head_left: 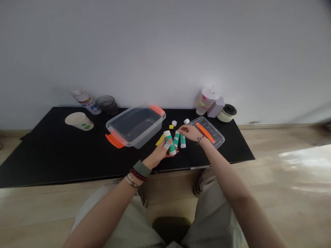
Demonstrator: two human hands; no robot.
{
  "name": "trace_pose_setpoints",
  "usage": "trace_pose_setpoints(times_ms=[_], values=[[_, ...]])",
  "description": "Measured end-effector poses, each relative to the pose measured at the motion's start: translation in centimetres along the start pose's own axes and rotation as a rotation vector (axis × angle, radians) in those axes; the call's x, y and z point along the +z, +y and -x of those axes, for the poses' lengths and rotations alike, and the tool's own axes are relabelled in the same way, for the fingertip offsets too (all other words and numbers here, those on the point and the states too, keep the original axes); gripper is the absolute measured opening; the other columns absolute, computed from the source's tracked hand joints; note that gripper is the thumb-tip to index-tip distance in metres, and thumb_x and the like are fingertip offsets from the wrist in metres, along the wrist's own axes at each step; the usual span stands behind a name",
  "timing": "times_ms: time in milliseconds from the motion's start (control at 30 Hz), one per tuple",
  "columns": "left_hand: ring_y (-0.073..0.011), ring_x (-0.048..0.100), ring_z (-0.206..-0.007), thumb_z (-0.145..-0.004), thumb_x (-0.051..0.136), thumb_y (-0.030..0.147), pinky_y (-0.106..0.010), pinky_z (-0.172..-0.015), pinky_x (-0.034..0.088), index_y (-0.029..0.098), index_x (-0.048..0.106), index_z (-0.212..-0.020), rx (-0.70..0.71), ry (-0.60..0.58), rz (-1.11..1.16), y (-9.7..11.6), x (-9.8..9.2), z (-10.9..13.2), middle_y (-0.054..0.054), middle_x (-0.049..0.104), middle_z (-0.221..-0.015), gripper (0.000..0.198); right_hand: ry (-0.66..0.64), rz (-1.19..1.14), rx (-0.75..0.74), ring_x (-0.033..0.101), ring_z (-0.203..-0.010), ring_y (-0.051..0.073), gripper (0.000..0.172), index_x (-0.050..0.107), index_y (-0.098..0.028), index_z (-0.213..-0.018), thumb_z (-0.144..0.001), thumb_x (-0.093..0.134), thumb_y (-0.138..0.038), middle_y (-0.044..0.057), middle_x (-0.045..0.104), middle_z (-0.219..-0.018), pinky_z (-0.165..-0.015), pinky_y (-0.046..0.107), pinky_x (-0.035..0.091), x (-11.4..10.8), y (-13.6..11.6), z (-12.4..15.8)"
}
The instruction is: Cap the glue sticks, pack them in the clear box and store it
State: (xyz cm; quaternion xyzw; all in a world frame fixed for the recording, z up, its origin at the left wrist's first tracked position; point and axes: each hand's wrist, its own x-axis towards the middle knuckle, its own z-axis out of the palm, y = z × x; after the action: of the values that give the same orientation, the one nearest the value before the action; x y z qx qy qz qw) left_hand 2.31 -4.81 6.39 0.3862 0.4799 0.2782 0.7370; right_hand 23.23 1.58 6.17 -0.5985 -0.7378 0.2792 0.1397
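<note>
Glue sticks (176, 139), white tubes with green labels too small for me to read, sit in and beside the hands, near the front edge of the black table (64, 162). From the left, I see a bottle (88, 102) with blurred lettering, a paper cup (80, 122) printed with green leaves, a dark glass (107, 104), and a clear plastic box (148, 135) with orange handles. The left hand (162, 151) is curled around one stick; I cannot tell whether it grips the middle one too. Loose caps (174, 123) lie beyond. The right hand (190, 132) brings its fingertips together at the middle stick's top, its hold unclear; its wrist overlaps the clear lid (216, 132). Farther right stands a round pot (226, 115).
</note>
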Motion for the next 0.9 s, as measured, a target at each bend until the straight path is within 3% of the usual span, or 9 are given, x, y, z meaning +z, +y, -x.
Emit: trace_pose_setpoints(times_ms=[133,300,400,500,600,733,900], values=[[-0.0210,0.070,-0.087,-0.088,0.061,0.056,-0.039,-0.085,0.054,0.020,0.053,-0.107,0.032,0.017,-0.069,-0.2,-0.2,-0.2,-0.005,0.069,-0.089,0.041,0.169,0.297,0.236,0.061,-0.105,0.023,0.030,0.068,-0.015,-0.118,-0.096,0.055,-0.032,0.014,0.066,-0.116,-0.088,0.030,0.043,0.6,3.3,-1.9],[-0.0243,0.070,-0.086,-0.087,0.065,0.045,-0.040,-0.084,0.055,0.019,0.057,-0.103,0.055,0.015,-0.135,-0.7,-0.5,-0.4,-0.008,0.070,-0.091,0.031,0.178,0.362,0.274,0.055,-0.116,0.027,0.037,0.068,-0.019,-0.121,-0.096,0.053,-0.042,0.015,0.059,-0.125,-0.097,0.035,0.041,2.4,4.6,-3.1],[-0.0247,0.070,-0.086,-0.088,0.063,0.043,-0.039,-0.081,0.055,0.020,0.056,-0.099,0.084,-0.007,-0.142,-0.9,-0.7,-0.5,-0.008,0.070,-0.088,0.026,0.221,0.297,0.262,0.053,-0.118,0.028,0.031,0.068,-0.015,-0.113,-0.093,0.059,-0.036,0.017,0.057,-0.125,-0.099,0.036,0.040,2.5,4.8,-3.8],[-0.0226,0.070,-0.083,-0.088,0.063,0.047,-0.035,-0.076,0.054,0.019,0.055,-0.095,0.141,-0.016,-0.203,-1.0,-0.8,-0.6,-0.006,0.068,-0.083,0.029,0.348,-0.008,0.269,0.058,-0.103,0.022,0.026,0.064,-0.015,-0.110,-0.087,0.063,-0.027,0.011,0.063,-0.110,-0.094,0.036,0.044,1.9,4.5,-4.3],[-0.0168,0.066,-0.072,-0.086,0.064,0.052,-0.030,-0.070,0.052,0.019,0.051,-0.091,0.172,-0.011,-0.224,-1.2,-0.8,-0.8,0.000,0.062,-0.074,0.036,0.384,-0.569,0.224,0.056,-0.075,0.014,0.034,0.058,-0.021,-0.114,-0.083,0.064,-0.032,0.001,0.062,-0.090,-0.071,0.029,0.048,1.2,2.9,-3.9],[-0.0086,0.053,-0.054,-0.083,0.065,0.057,-0.026,-0.063,0.050,0.019,0.050,-0.092,0.167,-0.032,-0.171,-1.3,-0.5,-0.8,0.006,0.052,-0.064,0.042,0.141,-1.151,0.157,0.054,-0.063,0.010,0.039,0.061,-0.023,-0.109,-0.076,0.071,-0.041,-0.001,0.062,-0.086,-0.053,0.022,0.040,1.4,-0.6,-1.7],[-0.0067,0.047,-0.050,-0.082,0.063,0.063,-0.022,-0.053,0.042,0.019,0.048,-0.090,0.158,-0.032,-0.123,-0.6,-0.1,0.0,0.007,0.050,-0.062,0.047,-0.040,-1.230,0.194,0.060,-0.068,0.011,0.039,0.060,-0.019,-0.095,-0.068,0.081,-0.038,-0.001,0.064,-0.080,-0.053,0.020,0.040,2.0,-3.0,1.7]])
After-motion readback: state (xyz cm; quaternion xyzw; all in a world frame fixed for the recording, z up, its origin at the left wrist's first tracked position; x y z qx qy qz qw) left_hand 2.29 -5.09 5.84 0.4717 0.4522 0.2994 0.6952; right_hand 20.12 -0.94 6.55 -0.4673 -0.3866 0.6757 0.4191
